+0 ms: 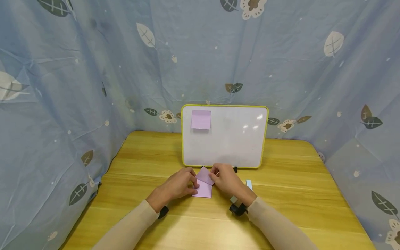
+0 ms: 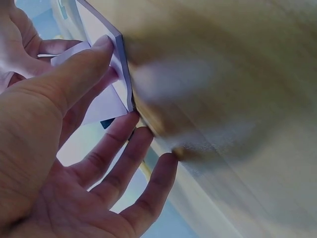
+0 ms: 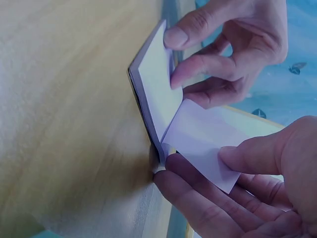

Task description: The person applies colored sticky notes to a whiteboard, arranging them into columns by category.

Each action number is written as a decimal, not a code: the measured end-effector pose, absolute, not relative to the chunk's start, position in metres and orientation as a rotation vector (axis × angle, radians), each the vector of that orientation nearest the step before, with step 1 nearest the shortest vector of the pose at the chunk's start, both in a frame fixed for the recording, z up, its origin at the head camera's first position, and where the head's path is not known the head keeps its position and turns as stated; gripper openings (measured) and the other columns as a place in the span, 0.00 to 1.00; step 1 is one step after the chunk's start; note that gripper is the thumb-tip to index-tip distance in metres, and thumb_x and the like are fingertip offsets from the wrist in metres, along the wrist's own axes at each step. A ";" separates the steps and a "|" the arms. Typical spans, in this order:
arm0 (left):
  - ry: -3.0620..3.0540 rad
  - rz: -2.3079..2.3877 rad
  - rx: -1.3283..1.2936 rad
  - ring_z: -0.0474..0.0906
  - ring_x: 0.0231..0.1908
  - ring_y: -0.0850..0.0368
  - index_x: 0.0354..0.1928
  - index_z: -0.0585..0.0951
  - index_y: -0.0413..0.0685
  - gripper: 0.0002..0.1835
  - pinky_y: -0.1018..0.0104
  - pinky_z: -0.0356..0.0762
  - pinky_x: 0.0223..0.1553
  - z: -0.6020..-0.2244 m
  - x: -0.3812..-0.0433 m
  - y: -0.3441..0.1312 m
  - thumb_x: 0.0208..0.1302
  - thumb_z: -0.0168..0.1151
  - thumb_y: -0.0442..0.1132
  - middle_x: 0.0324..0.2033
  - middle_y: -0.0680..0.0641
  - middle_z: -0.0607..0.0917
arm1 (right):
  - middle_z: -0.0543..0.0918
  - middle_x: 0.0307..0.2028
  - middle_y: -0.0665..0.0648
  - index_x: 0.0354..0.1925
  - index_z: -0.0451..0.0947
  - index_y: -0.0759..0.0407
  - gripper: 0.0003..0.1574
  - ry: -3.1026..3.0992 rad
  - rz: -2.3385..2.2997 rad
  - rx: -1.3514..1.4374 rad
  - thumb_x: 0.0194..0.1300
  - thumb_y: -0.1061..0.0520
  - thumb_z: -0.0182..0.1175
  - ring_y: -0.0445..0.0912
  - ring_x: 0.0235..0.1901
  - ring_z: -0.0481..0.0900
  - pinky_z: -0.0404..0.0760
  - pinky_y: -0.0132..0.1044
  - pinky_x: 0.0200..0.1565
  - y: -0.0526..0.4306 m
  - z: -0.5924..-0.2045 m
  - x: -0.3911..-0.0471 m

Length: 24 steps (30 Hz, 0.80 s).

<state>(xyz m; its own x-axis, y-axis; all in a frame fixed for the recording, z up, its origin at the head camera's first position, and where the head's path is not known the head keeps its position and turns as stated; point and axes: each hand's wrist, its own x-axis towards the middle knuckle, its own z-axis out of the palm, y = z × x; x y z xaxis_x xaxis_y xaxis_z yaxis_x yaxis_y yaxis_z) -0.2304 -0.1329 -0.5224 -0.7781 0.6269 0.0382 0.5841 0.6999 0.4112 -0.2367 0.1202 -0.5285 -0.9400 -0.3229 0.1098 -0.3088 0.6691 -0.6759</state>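
Note:
A pad of light purple sticky notes [image 1: 203,192] lies on the table just in front of the whiteboard [image 1: 234,142]. My left hand [image 1: 178,184] holds the pad along its left side, with thumb and forefinger on its face in the right wrist view. The top sheet [image 3: 200,136] bends up from the pad and appears still joined to it along one edge. My right hand [image 1: 226,178] pinches the sheet's free part between thumb and fingers. Another purple sticky note [image 1: 201,120] is stuck at the whiteboard's upper left.
The whiteboard has a yellow frame and stands upright on the wooden table [image 1: 300,194]. A small pale blue strip [image 1: 249,184] lies right of my right hand, partly covered by the wrist. Patterned blue curtain [image 1: 200,62] hangs behind and at both sides.

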 end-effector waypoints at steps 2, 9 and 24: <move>2.798 0.628 1.010 0.84 0.50 0.51 0.40 0.98 0.50 0.07 0.55 0.87 0.55 -0.522 -0.230 -0.133 0.66 0.90 0.41 0.50 0.48 0.89 | 0.94 0.39 0.52 0.39 0.89 0.53 0.08 2.857 -1.150 -0.527 0.81 0.61 0.73 0.42 0.39 0.89 0.91 0.38 0.44 0.121 -0.528 -0.238; 2.788 0.659 1.020 0.82 0.48 0.54 0.39 0.98 0.49 0.07 0.61 0.84 0.51 -0.523 -0.231 -0.135 0.65 0.90 0.40 0.48 0.50 0.88 | 0.93 0.37 0.51 0.39 0.89 0.53 0.08 2.886 -1.147 -0.472 0.80 0.60 0.74 0.41 0.35 0.85 0.86 0.36 0.40 0.127 -0.527 -0.245; 2.792 0.672 1.039 0.82 0.49 0.53 0.38 0.97 0.50 0.06 0.61 0.84 0.51 -0.526 -0.232 -0.136 0.65 0.90 0.40 0.48 0.50 0.88 | 0.91 0.32 0.50 0.37 0.90 0.54 0.08 2.915 -1.245 -0.486 0.78 0.61 0.76 0.39 0.32 0.83 0.83 0.32 0.38 0.132 -0.523 -0.245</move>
<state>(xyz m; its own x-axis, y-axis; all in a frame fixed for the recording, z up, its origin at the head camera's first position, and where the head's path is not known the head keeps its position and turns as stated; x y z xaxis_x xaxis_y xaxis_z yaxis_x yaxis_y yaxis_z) -0.2324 -0.1363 -0.5263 -0.7653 0.6400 0.0693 0.6014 0.6725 0.4313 -0.2449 0.1324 -0.5227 -0.9520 -0.2495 0.1770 -0.3004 0.6529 -0.6953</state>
